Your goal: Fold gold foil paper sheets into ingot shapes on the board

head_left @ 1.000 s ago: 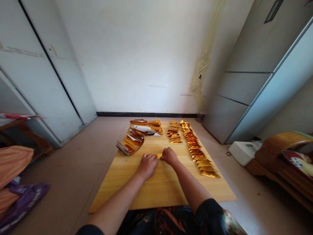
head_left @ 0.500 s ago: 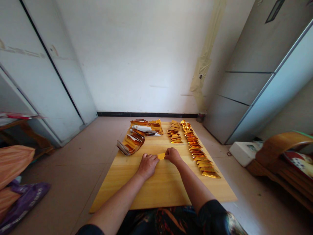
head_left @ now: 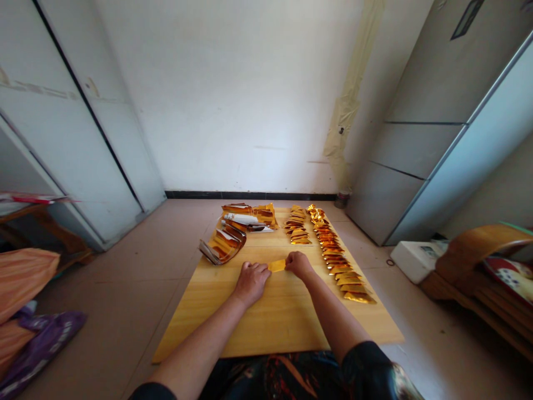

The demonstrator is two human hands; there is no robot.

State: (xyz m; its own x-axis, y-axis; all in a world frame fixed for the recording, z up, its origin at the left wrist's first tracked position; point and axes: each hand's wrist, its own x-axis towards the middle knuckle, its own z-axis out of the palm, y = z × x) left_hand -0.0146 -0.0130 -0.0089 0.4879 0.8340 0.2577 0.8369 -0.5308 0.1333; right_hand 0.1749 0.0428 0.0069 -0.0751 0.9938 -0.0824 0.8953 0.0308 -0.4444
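The person's bare forearms [head_left: 208,336] reach over a pale yellow wooden table [head_left: 275,328]. The left hand [head_left: 251,281], fingers curled, grasps the left end of a flat golden-yellow paper strip [head_left: 277,265] and the right hand [head_left: 298,264] pinches its other end; the strip spans between them, near the table's middle. A long row of shiny folded gold foil pieces [head_left: 335,260] runs up the right side. Farther off at left sits a curved stack of gold-and-brown sheets [head_left: 227,244], then a white paper roll [head_left: 241,219], level with a shorter row of gold pieces [head_left: 296,225]; a white wall [head_left: 241,100] stands behind
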